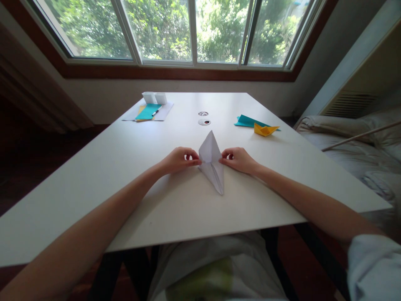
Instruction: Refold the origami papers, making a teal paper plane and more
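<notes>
The folded white paper (212,165) is lying in the middle of the white counter (125,167), straight ahead of the person, and both hands are working on it at once. The left hand (179,160) is pinching the paper's left corner between thumb and fingertips, and the right hand (238,159) is pinching its right corner in the same way, so each grip is closing on the paper rather than lying loose. The paper is forming a narrow kite shape whose long axis is running away from the person: one point is aiming toward the window, the longer point is aiming back toward the body, and the two hands are meeting it at its widest part, one on either side. Neither hand is sitting nearer than the other; they are mirroring each other across the centre crease, with the paper directly between them and touching both. Well apart on the right side, a small yellow paper boat (265,130) is resting against a teal sheet (247,121). At the far left, another teal sheet (148,111) with a pen (156,111) is lying on white paper, near two small white boxes (155,98).
</notes>
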Demonstrator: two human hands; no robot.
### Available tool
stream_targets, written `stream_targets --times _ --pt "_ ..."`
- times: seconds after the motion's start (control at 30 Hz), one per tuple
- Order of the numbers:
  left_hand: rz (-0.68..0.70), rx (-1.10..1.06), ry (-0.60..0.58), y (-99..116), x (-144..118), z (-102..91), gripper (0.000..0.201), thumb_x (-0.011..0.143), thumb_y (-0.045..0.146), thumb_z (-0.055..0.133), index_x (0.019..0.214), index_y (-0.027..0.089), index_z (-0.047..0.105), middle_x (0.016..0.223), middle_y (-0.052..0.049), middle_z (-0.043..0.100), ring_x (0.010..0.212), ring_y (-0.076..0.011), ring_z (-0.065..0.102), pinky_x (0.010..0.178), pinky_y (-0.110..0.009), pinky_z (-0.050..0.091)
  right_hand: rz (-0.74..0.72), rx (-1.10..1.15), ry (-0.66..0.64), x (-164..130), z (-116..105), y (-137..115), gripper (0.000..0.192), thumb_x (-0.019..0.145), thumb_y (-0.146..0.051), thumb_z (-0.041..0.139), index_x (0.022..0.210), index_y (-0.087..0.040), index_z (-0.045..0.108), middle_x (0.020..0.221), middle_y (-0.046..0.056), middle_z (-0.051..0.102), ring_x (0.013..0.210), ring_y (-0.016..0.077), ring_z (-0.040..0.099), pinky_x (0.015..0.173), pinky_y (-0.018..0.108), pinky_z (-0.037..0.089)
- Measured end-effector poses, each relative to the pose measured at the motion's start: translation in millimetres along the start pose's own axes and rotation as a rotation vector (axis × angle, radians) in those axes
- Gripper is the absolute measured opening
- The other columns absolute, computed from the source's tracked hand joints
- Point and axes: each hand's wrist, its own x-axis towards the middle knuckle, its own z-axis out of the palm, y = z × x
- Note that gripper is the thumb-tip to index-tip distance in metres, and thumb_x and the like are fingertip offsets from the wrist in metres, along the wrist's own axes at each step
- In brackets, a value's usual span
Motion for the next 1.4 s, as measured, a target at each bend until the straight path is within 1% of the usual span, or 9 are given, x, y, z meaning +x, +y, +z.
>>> stream_targets --times 0.23,0.4,0.67,1.0,1.07,1.13,1.2,1.3,1.4 --pt "-0.045 0.07 0.054 3.9 1.1 5.0 0.031 0.068 0.048 0.062 0.07 0.017 0.065 0.066 0.0 0.062 0.06 -0.0113 0.048 0.056 -0.022 0.037 0.007 0.011 0.001 0.5 1.2 0.0 0.013 0.072 -0.03 0.059 0.074 -0.018 0.065 0.07 0.0 0.065 0.058 0.0099 0.05 0.057 0.022 0.039" --pt "-0.003 0.152 0.077 6.1 0.4 7.8 0.022 0.069 0.039 0.06 0.069 0.017 0.064 0.069 0.0 0.063 0.063 -0.0125 0.05 0.06 -0.023 0.038 0.0 0.005 0.006 0.4 2.2 -0.3 0.013 0.072 -0.03 0.059 0.073 -0.019 0.065 0.069 -0.001 0.064 0.057 0.0095 0.049 0.056 0.022 0.038" --pt "-0.009 0.113 0.079 8.5 0.8 9.4 0.028 0.072 0.044 0.056 0.07 0.017 0.065 0.071 -0.001 0.064 0.064 -0.0136 0.05 0.06 -0.024 0.038 -0.023 -0.008 -0.012 -0.7 1.2 0.0 0.013 0.072 -0.03 0.059 0.072 -0.018 0.064 0.068 -0.001 0.063 0.057 0.0094 0.049 0.056 0.021 0.037" --pt "-0.022 0.201 0.083 11.4 -0.2 14.7 0.02 0.073 0.038 0.058 0.069 0.018 0.059 0.071 0.0 0.062 0.069 -0.0157 0.051 0.064 -0.026 0.038 -0.074 -0.008 -0.032 -0.4 -0.7 -0.5 0.017 0.073 -0.034 0.059 0.069 -0.018 0.063 0.067 0.0 0.061 0.06 0.0109 0.05 0.057 0.023 0.039" --pt "-0.015 0.237 0.146 14.1 -1.8 17.0 0.017 0.072 0.034 0.06 0.079 0.018 0.055 0.077 0.001 0.061 0.072 -0.016 0.051 0.064 -0.027 0.039 -0.073 -0.014 -0.019 -0.2 0.9 0.1 0.015 0.073 -0.033 0.058 0.071 -0.018 0.061 0.069 -0.001 0.06 0.06 0.0108 0.05 0.057 0.023 0.039" --pt "-0.007 0.288 0.223 18.2 -3.6 18.9 0.026 0.071 0.031 0.063 0.09 0.018 0.05 0.086 -0.001 0.058 0.075 -0.0167 0.052 0.062 -0.027 0.04 -0.064 -0.004 0.013 -0.5 3.4 1.2 0.015 0.072 -0.031 0.059 0.082 -0.019 0.058 0.071 -0.002 0.059 0.059 0.0105 0.049 0.057 0.023 0.04" --pt "0.026 0.376 0.273 22.8 -5.5 20.0 0.03 0.072 0.03 0.062 0.096 0.018 0.047 0.094 -0.004 0.055 0.081 -0.0184 0.051 0.062 -0.028 0.042 -0.06 0.021 0.059 -1.3 6.2 2.4 0.028 0.071 -0.031 0.061 0.095 -0.021 0.052 0.075 -0.002 0.057 0.059 0.0106 0.049 0.056 0.024 0.041" --pt "0.125 0.528 0.275 27.2 -7.5 20.3 0.021 0.078 0.03 0.057 0.095 0.02 0.05 0.1 -0.005 0.052 0.089 -0.0199 0.05 0.064 -0.029 0.043 -0.094 0.025 0.122 -2.7 9.0 2.4 0.038 0.07 -0.029 0.062 0.102 -0.022 0.043 0.08 -0.001 0.053 0.061 0.0117 0.049 0.056 0.025 0.042" --pt "0.187 0.612 0.251 26.8 -8.4 20.3 0.012 0.082 0.03 0.053 0.09 0.022 0.057 0.102 -0.005 0.051 0.088 -0.019 0.049 0.062 -0.028 0.043 -0.207 -0.077 0.152 -4.0 8.8 -0.6 0.026 0.074 -0.025 0.059 0.097 -0.021 0.047 0.09 0.003 0.053 0.076 0.016 0.051 0.067 0.03 0.045"
